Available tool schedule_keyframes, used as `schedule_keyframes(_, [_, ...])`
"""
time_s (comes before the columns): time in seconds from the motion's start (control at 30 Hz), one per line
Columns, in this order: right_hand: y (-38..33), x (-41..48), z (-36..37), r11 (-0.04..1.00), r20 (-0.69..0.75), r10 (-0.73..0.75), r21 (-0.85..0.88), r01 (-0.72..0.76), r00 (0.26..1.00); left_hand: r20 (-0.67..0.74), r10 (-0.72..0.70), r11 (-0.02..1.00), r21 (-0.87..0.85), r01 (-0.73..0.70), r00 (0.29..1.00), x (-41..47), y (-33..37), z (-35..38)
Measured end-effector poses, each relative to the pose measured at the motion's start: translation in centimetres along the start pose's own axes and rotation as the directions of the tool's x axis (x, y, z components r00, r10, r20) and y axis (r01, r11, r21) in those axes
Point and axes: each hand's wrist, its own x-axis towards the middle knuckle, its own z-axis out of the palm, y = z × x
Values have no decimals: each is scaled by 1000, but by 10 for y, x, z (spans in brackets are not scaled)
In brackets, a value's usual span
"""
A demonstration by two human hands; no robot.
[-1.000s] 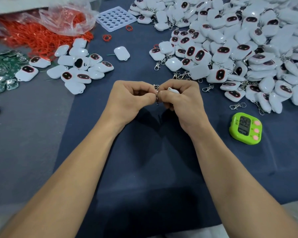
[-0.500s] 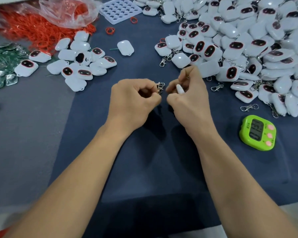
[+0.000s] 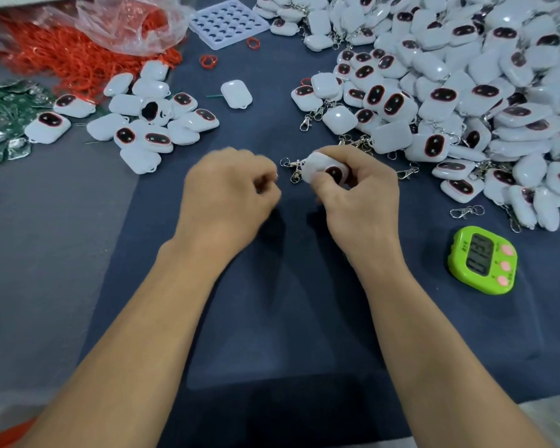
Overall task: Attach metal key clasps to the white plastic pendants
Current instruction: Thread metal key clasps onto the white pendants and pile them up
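White pendant (image 3: 324,169) now face-up, r hand (image 3: 362,202) grips

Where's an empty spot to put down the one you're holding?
The blue cloth is bare close to you, left of the green timer. There is also a strip between the small pendant pile and the big pile. The far right is crowded.

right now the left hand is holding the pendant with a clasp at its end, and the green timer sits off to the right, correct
Not quite. In the head view, the right hand is holding the pendant, not the left hand. The clasp is at its end, and the green timer sits off to the right.
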Motion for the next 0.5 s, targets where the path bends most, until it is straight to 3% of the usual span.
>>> schedule_keyframes(0.13, [3,1,1,997,-33,54,49,-52,998,174,4,998,-68,8,985,1,5,6])
schedule_keyframes(0.23, [3,5,2,993,-37,81,94,-77,996,129,-138,983,-104,152,982,3,-2,4])
schedule_keyframes(0.3, [1,11,1,978,134,68,187,-93,989,72,-247,963,-92,253,966,4,-9,1])
schedule_keyframes(0.4, [-3,16,6,942,505,6,287,-174,863,68,-307,948,-62,311,949,6,-16,-1])
schedule_keyframes(0.43, [-2,17,10,953,527,-7,261,-154,850,69,-311,948,-55,314,948,7,-17,-1])
schedule_keyframes(0.5, [1,21,15,983,412,-33,178,-45,910,68,-317,946,-54,321,946,6,-18,0])
